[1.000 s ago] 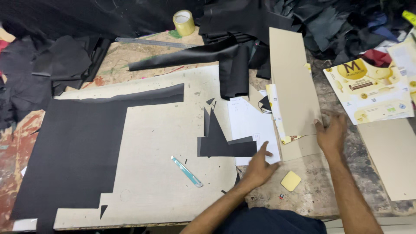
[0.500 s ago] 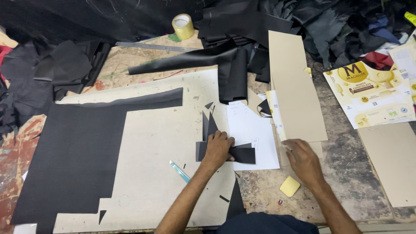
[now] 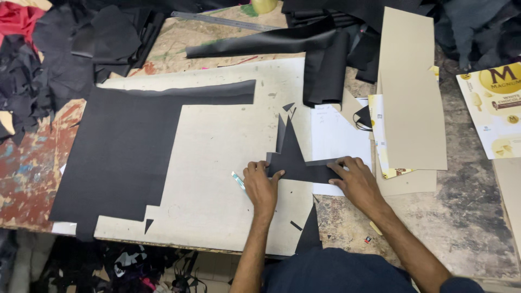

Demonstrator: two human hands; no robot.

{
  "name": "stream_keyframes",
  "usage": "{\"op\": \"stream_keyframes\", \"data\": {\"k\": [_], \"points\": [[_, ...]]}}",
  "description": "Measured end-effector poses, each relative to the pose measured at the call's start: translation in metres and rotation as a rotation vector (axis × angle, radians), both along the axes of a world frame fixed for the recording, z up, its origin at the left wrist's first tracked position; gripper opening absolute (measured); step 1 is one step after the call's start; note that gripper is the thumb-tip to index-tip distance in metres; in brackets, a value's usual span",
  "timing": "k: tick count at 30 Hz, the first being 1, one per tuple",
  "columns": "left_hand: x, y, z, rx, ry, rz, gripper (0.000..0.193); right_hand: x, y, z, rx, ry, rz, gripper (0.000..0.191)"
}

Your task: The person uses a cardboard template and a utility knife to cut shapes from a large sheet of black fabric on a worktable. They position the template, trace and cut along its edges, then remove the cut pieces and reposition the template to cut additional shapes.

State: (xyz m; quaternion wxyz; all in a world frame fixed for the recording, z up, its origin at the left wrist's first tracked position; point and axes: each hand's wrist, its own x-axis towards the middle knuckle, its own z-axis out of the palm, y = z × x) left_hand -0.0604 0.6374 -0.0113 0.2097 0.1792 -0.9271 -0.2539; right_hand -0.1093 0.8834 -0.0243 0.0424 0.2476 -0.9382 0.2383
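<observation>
Head view: a large black sheet (image 3: 125,152) covers the left of the tan cutting board (image 3: 217,179) on the table (image 3: 467,217). Near the table's front edge, a black triangular offcut (image 3: 296,160) points toward the far edge, its base running left to right. Both forearms reach forward; left hand (image 3: 261,184) and right hand (image 3: 355,179) press flat, fingers spread, on its base corners.

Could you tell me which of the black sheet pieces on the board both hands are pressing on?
The small spiked offcut beside the white paper, not the large black sheet lying untouched left.
</observation>
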Motion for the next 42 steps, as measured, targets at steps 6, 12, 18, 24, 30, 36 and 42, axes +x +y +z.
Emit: {"op": "stream_keyframes", "data": {"k": [6, 12, 18, 24, 30, 36, 42], "points": [[-0.008, 0.001, -0.005, 0.103, -0.086, 0.077, 0.034, -0.016, -0.014, 0.000, 0.091, -0.230, -0.076, 0.038], [-0.008, 0.002, -0.012, 0.155, -0.024, 0.073, 0.021, -0.021, -0.016, 0.005, 0.064, -0.289, -0.082, 0.027], [-0.008, 0.002, -0.020, 0.184, 0.013, 0.117, 0.016, -0.029, -0.022, 0.000, -0.148, -0.322, -0.122, 0.024], [-0.010, 0.005, -0.020, 0.144, 0.070, 0.120, 0.014, -0.026, -0.025, -0.011, -0.144, -0.141, -0.089, 0.028], [-0.006, 0.007, -0.019, 0.186, 0.062, 0.126, 0.013, -0.027, -0.027, -0.014, -0.180, -0.102, -0.105, 0.031], [-0.007, 0.006, -0.021, 0.097, 0.118, 0.129, 0.033, -0.031, -0.029, -0.013, -0.126, -0.093, -0.072, 0.033], [-0.010, 0.003, -0.021, 0.173, -0.021, 0.087, 0.034, -0.033, -0.028, -0.011, 0.094, -0.127, -0.104, 0.034]]}}
